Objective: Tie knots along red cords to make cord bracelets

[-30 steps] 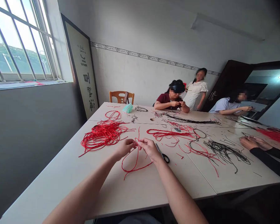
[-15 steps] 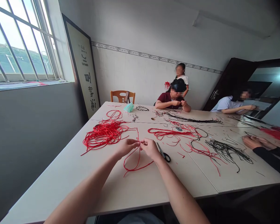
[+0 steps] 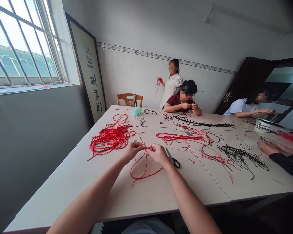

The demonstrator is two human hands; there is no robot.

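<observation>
A thin red cord hangs in a loop from my fingertips, its lower part lying on the white table. My left hand pinches it from one side. Close against it, my right hand pinches the same cord, the fingertips of both nearly touching. A short end sticks up above the fingers; the exact crossing between them is too small to make out. Beside my right wrist lies a pair of scissors with black handles. A tangled pile of red cords lies beyond my left hand.
A red cord bundle and a pile of black cords lie to the right. Another person's hands work at the right edge. People sit at the far side, with one standing behind. A green translucent bag lies far back.
The standing person has moved left behind the seated one, carrying red cords. My hands keep their pinch on the cord, almost unmoved. The view has shifted slightly.
</observation>
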